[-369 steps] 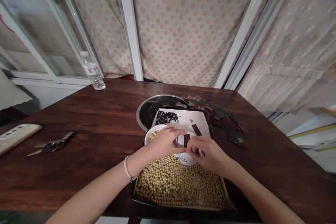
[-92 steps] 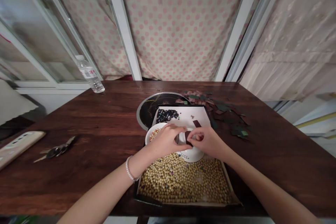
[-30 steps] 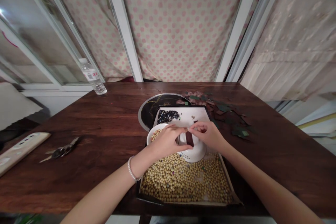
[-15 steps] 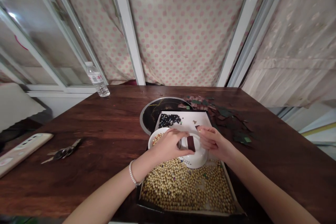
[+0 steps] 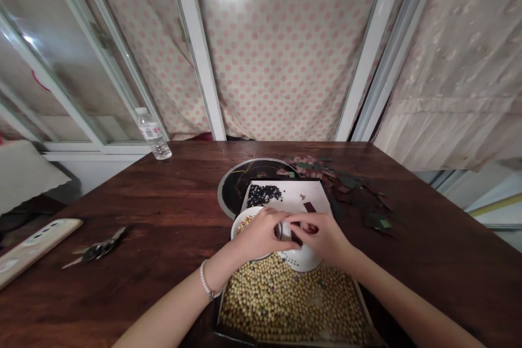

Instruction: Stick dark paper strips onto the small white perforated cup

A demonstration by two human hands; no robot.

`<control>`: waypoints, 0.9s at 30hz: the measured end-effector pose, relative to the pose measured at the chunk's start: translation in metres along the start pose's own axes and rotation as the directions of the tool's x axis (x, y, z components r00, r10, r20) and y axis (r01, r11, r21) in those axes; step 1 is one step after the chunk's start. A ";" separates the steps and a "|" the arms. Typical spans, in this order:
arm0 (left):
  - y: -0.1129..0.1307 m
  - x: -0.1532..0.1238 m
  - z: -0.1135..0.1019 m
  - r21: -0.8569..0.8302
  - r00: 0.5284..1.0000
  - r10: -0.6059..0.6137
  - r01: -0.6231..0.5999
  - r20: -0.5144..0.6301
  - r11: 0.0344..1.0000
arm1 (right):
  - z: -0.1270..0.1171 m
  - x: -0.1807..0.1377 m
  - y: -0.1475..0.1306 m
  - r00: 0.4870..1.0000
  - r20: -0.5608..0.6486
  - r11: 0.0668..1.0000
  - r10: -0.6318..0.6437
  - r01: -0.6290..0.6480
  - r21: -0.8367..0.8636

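Observation:
My left hand (image 5: 258,235) and my right hand (image 5: 322,236) meet above a small white perforated bowl (image 5: 302,261) that rests on a black tray (image 5: 369,315) filled with several tan beans (image 5: 281,304). Both hands pinch around a dark brown strip (image 5: 296,238) held over the bowl, mostly hidden by my fingers. A second white bowl (image 5: 241,221) with beans lies under my left hand. Beyond the hands lies a white sheet (image 5: 293,196) with a pile of dark beads (image 5: 263,194) and another brown strip (image 5: 310,207).
A round black plate (image 5: 234,182) sits behind the sheet. Torn dark green and red scraps (image 5: 354,190) lie to the right. On the wooden table (image 5: 163,201) are a key bunch (image 5: 98,249), a phone (image 5: 32,240) at left and a water bottle (image 5: 153,133) by the window.
My right hand has moved left and closed in over the brown strip, meeting my left hand. The camera view has tipped up a little.

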State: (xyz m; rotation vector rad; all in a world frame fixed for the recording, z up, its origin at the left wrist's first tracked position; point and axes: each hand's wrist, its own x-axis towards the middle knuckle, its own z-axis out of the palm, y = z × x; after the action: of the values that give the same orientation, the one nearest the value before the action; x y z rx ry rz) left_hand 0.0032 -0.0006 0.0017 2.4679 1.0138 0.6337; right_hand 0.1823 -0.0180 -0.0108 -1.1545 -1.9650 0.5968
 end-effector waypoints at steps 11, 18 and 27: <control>-0.002 -0.002 0.004 0.001 1.000 0.001 -0.001 -0.029 1.000 | -0.005 -0.034 -0.014 0.829 0.527 0.827 -0.189 0.424 -0.370; -0.002 -0.003 0.005 0.015 0.999 0.000 0.001 -0.040 1.000 | 0.010 -0.037 -0.018 0.801 0.556 0.650 -0.221 0.546 -0.528; -0.003 -0.006 0.005 0.009 0.998 -0.042 0.042 -0.041 0.999 | 0.017 -0.036 -0.020 0.817 0.513 0.585 -0.264 0.559 -0.588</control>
State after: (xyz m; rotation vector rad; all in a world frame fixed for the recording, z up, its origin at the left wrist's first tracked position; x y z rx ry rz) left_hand 0.0007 -0.0037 -0.0050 2.4442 1.0839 0.6701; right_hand 0.1686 -0.0590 -0.0207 -0.9539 -2.8369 -0.3060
